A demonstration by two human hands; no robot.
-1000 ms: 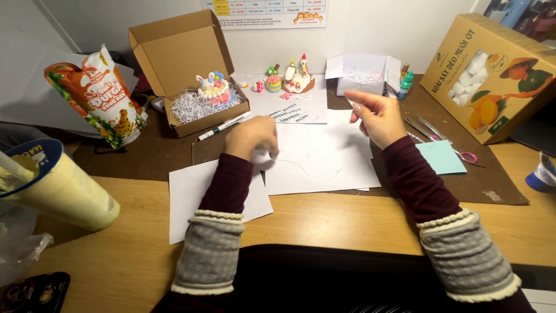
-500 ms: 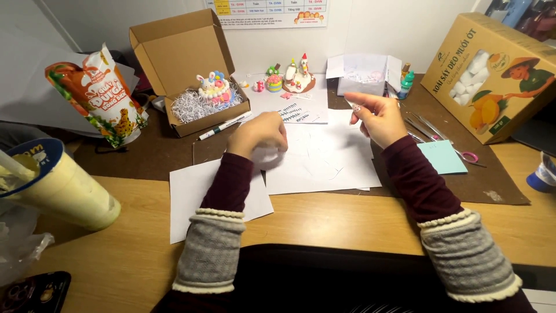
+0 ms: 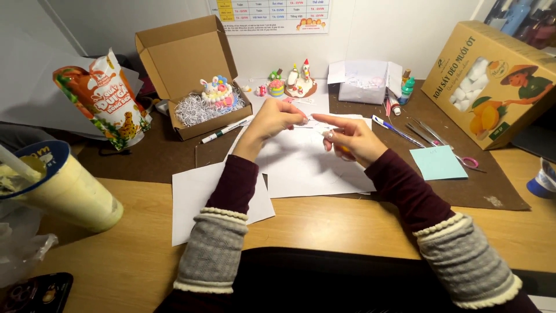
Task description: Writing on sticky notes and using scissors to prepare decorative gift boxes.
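Observation:
My left hand (image 3: 271, 123) and my right hand (image 3: 351, 140) meet over several white paper sheets (image 3: 301, 168) on a brown mat. The left fingertips pinch together right at the tip of my outstretched right index finger; what sits between them is too small to make out. My right thumb and curled fingers hold a small piece of clay (image 3: 329, 135), white with a bit of orange below it. Both arms wear dark red sleeves with grey knit cuffs.
An open cardboard box (image 3: 174, 58) holds white paper shreds and a clay cake figure (image 3: 216, 91). Small clay figures (image 3: 300, 82), a white box (image 3: 365, 81), a pen (image 3: 226, 128), a blue note (image 3: 438, 162), scissors (image 3: 446, 145), a snack bag (image 3: 104, 101), a drink cup (image 3: 63, 194) and a large printed carton (image 3: 492, 81) surround the paper.
My left hand lifted off the paper and moved right; my right hand came down and left. The two now touch at the fingertips over the middle of the sheets.

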